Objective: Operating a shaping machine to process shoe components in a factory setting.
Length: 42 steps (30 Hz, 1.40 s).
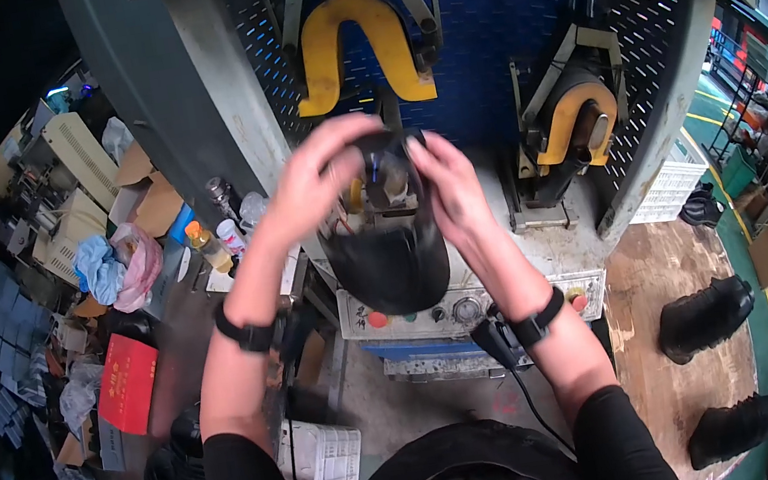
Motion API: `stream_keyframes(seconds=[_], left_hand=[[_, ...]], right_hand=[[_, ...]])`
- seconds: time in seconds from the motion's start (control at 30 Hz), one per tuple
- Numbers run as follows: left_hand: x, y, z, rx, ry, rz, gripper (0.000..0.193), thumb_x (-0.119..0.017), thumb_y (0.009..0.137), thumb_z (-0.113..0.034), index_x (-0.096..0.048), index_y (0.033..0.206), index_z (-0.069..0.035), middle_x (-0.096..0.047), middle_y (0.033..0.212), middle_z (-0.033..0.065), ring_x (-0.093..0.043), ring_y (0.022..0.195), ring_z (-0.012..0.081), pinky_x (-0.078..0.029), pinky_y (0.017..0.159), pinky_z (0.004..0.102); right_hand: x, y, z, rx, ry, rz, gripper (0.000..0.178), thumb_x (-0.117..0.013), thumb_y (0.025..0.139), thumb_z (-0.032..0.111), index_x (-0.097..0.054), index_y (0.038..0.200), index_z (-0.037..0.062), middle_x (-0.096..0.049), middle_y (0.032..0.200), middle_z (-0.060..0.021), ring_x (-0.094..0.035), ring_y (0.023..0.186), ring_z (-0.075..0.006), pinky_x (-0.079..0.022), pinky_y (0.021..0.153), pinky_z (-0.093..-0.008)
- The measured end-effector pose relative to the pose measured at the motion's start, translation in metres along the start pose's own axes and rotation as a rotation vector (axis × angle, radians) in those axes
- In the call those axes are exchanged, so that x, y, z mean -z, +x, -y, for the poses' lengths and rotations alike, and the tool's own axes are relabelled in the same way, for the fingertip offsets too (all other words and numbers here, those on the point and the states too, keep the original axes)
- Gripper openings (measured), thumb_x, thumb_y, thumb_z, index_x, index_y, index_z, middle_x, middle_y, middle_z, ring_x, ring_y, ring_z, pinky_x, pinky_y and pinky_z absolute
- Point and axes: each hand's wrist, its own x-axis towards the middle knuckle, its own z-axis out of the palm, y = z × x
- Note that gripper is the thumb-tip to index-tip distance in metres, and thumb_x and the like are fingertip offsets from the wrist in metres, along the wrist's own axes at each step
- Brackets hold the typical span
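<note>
A black boot (393,269), blurred by motion, hangs in front of the machine with its rounded toe toward me and its opening facing up. My right hand (452,184) grips the right side of the opening, thumb on the rim. Across from it, my left hand (319,175) curls over the far left of the rim; its fingers are smeared. Through the gap between my hands part of a metal machine fixture shows. Just beyond stands a yellow U-shaped clamp (360,43), and a second yellow clamp (577,124) around a dark form is off to the right.
Below the boot runs a control panel (465,309) with buttons and a gauge. Two black boots (706,320) rest on a wooden board (649,329) at the right. At left are bottles (207,248), a red box (129,384) and plastic bags; a white crate (324,461) stands low.
</note>
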Motion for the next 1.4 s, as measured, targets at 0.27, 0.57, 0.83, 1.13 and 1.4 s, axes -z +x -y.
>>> stream_keyframes(seconds=[0.27,0.57,0.83,1.13,1.4], left_hand=[[-0.023,0.060,0.070,0.517,-0.306,0.014,0.057,-0.033,0.097,-0.051,-0.060,0.120,-0.006,-0.060,0.119,0.0077,-0.053,0.111,0.0174,-0.037,0.100,0.0283],[-0.033,0.030,0.070,0.283,-0.203,-0.061,0.051,-0.032,0.101,-0.039,-0.064,0.108,-0.001,-0.054,0.128,0.0105,-0.044,0.125,0.0224,-0.030,0.106,0.0329],[-0.046,0.012,0.084,0.085,-0.075,-0.111,0.037,-0.039,0.099,-0.031,-0.061,0.111,-0.002,-0.052,0.128,0.0119,-0.040,0.129,0.0261,-0.029,0.107,0.0351],[-0.046,-0.002,0.086,-0.091,-0.134,-0.140,0.030,-0.043,0.097,-0.024,-0.061,0.108,-0.002,-0.052,0.129,0.0134,-0.036,0.132,0.0315,-0.028,0.108,0.0378],[-0.041,-0.015,0.093,-0.132,-0.085,-0.114,0.030,-0.045,0.095,-0.018,-0.057,0.117,-0.001,-0.043,0.138,0.0161,-0.032,0.135,0.0330,-0.026,0.109,0.0393]], right_hand=[[0.058,0.070,-0.037,-0.236,0.208,-0.111,0.021,-0.061,0.090,0.017,-0.063,0.104,0.0005,-0.067,0.089,-0.0036,-0.062,0.076,-0.0113,-0.049,0.072,-0.0226],[0.101,-0.065,-0.082,-0.598,0.428,-0.071,0.040,-0.044,0.098,0.035,-0.051,0.127,0.0084,-0.057,0.126,-0.0071,-0.055,0.115,-0.0215,-0.043,0.100,-0.0371],[0.078,-0.060,-0.170,-0.359,0.364,-0.577,0.048,-0.048,0.093,0.047,-0.054,0.120,0.0069,-0.061,0.119,-0.0077,-0.059,0.107,-0.0210,-0.048,0.091,-0.0345],[0.102,-0.011,-0.230,0.000,-0.430,-0.979,0.048,-0.044,0.098,0.040,-0.066,0.090,-0.0021,-0.066,0.076,-0.0142,-0.062,0.070,-0.0201,-0.047,0.066,-0.0355],[0.124,0.035,-0.242,0.106,-0.994,-0.840,0.038,-0.059,0.085,0.036,-0.067,0.102,0.0031,-0.068,0.086,-0.0211,-0.065,0.083,-0.0279,-0.047,0.075,-0.0392]])
